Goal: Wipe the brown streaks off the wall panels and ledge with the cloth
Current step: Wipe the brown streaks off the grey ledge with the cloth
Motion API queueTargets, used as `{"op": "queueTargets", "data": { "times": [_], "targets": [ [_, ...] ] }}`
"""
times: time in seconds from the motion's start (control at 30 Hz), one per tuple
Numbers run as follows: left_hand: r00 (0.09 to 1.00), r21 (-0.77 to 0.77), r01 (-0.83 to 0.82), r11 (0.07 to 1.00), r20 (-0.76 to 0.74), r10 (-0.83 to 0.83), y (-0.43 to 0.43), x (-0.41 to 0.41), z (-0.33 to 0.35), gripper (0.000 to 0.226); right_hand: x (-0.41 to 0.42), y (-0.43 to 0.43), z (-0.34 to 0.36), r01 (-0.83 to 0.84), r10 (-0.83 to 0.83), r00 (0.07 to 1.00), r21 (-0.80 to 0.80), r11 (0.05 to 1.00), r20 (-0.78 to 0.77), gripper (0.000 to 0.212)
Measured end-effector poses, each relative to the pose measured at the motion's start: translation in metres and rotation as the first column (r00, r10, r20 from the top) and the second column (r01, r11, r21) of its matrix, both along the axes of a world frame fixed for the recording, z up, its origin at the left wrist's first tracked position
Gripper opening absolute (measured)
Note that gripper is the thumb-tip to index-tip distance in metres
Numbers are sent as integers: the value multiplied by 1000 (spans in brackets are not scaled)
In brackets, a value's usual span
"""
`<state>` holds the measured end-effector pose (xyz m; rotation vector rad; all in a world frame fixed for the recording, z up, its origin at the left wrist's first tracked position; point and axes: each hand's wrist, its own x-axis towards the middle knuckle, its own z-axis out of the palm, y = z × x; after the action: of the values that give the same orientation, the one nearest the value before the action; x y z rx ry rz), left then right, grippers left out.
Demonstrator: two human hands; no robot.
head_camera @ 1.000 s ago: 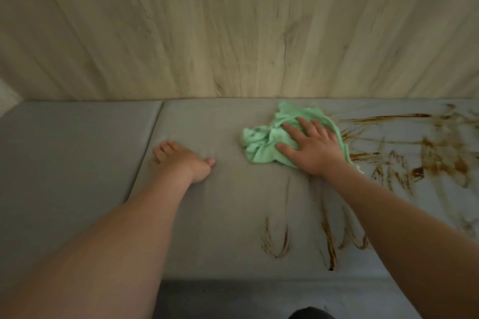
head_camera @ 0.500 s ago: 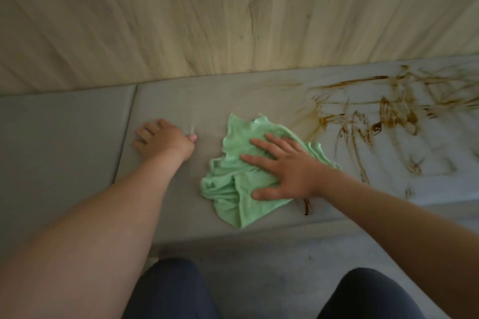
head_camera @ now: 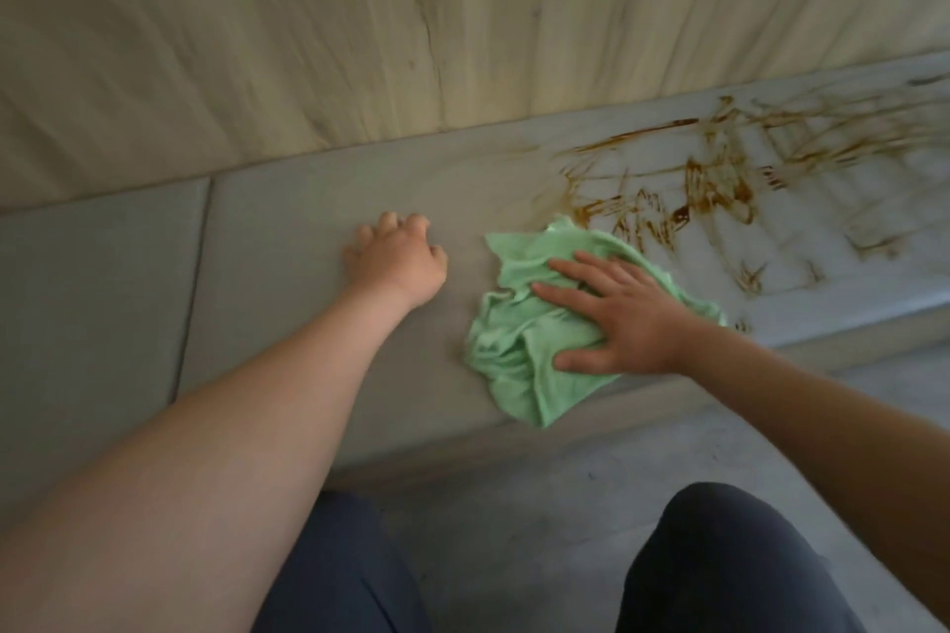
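Pressing down flat and unclenched, the right grip (head_camera: 627, 318) pins the green cloth (head_camera: 519, 339) to the grey ledge (head_camera: 288, 231), brown streaks (head_camera: 709, 190) starting just beyond its far-right edge, while the left grip (head_camera: 398, 262) rests loosely curled, empty.

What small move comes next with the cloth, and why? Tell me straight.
Probably slide the right hand, pressing flat on the green cloth, rightward and up onto the brown streaks. They begin just past the cloth's upper edge, and the grey panel left of it looks clean.
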<state>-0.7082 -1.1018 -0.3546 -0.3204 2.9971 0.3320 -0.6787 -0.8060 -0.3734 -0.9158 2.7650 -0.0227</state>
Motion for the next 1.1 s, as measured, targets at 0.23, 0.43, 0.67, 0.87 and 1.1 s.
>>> {"op": "queueTargets", "data": {
  "times": [0.23, 0.43, 0.67, 0.87, 1.1],
  "targets": [
    [991, 1, 79, 997, 106, -78, 44, -22, 2, 56, 8, -3, -3, 258, -258, 966, 44, 965, -12, 98],
    [942, -6, -21, 1000, 334, 21, 75, -43, 7, 86, -33, 33, -3, 182, -182, 983, -24, 983, 4, 90],
    [938, -23, -38, 999, 343, 44, 81, -53, 3, 87, -115, -14, -8, 622, -621, 783, -73, 779, 49, 88],
    [930, -31, -22, 999, 367, 32, 77, -58, 4, 87, -158, -20, -5, 322, -326, 945, -115, 940, -16, 77],
    [940, -50, -36, 998, 339, 51, 80, -61, -3, 89, -222, -41, -3, 722, -722, 691, -64, 688, 40, 87]
  ]
}}
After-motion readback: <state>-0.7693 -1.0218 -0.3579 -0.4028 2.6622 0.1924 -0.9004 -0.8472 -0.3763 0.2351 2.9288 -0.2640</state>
